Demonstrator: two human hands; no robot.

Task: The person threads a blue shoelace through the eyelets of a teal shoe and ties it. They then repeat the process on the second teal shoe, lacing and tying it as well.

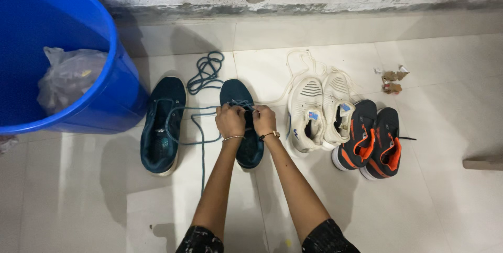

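Two dark teal shoes stand on the tiled floor. My left hand (230, 120) and my right hand (263, 120) rest on the right teal shoe (242, 122), fingers pinched on its teal lace (242, 105) near the eyelets. A long loose stretch of that lace (199, 127) runs left over the floor toward the left teal shoe (162, 125). Another coiled teal lace (207, 72) lies behind the shoes. A thin bracelet sits on each wrist.
A big blue bucket (112, 90) with a crumpled plastic bag (68, 77) inside stands at left. Right of my hands sit a white pair of shoes (317, 111) with loose laces and a black-and-orange pair (372, 137). Paper scraps (392, 80) lie near the wall.
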